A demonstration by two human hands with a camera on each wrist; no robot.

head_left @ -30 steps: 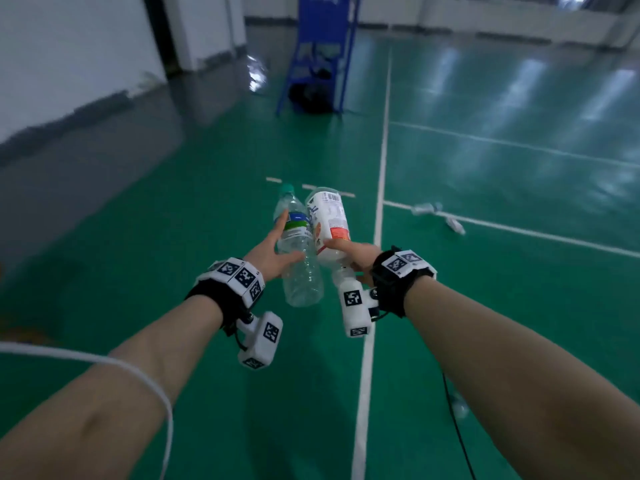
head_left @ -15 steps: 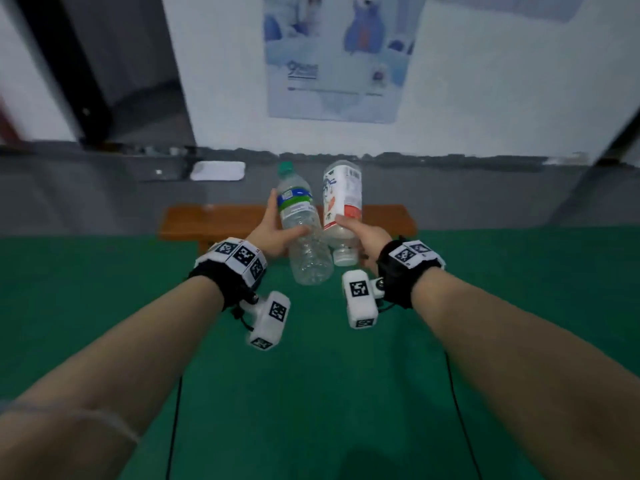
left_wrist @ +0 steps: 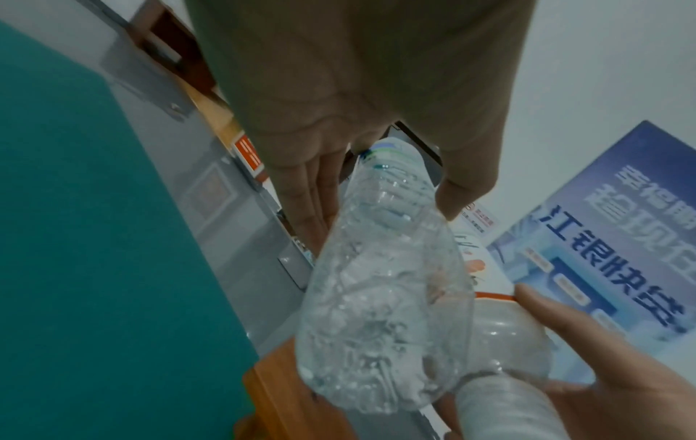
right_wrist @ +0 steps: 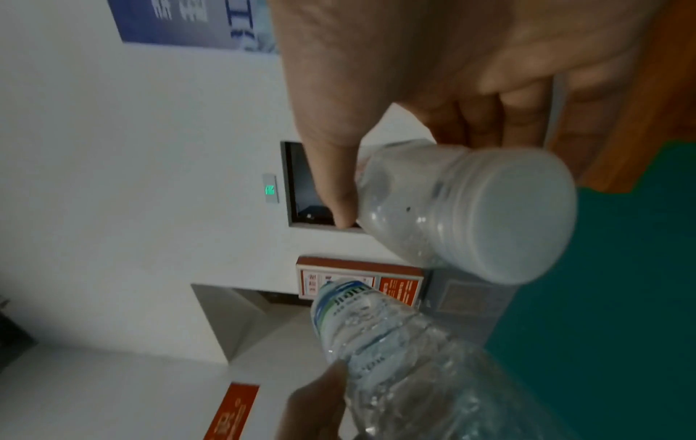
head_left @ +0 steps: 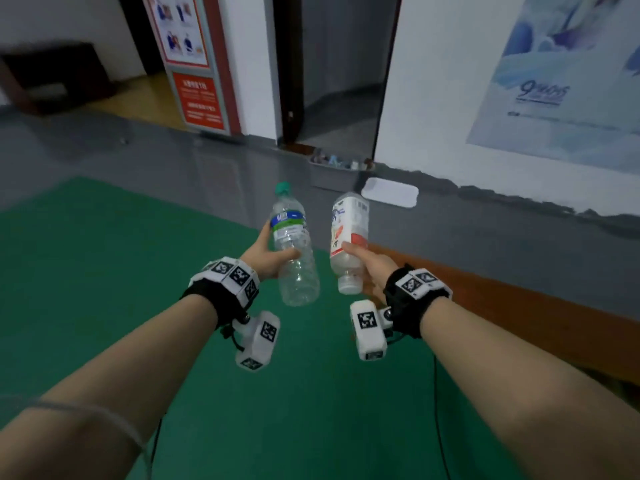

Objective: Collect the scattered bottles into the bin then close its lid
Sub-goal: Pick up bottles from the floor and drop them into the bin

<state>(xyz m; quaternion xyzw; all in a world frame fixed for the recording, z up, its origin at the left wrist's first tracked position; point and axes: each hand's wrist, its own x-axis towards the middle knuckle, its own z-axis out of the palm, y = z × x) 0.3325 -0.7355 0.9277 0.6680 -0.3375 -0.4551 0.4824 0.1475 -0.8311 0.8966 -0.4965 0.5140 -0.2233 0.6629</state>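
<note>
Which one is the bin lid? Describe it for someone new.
Find the dark doorway in the white wall. At its foot stands the grey bin, holding bottles. The lid lies just right of it: a flat, pale, rounded rectangle on grey floor.

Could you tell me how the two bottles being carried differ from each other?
The water bottle in the left hand is clear, with a green cap and blue-green label; the drink bottle in the right hand is milky with a white printed wrap and white cap. The water bottle is held cap up, the drink bottle cap down. Both look empty and capped.
</note>
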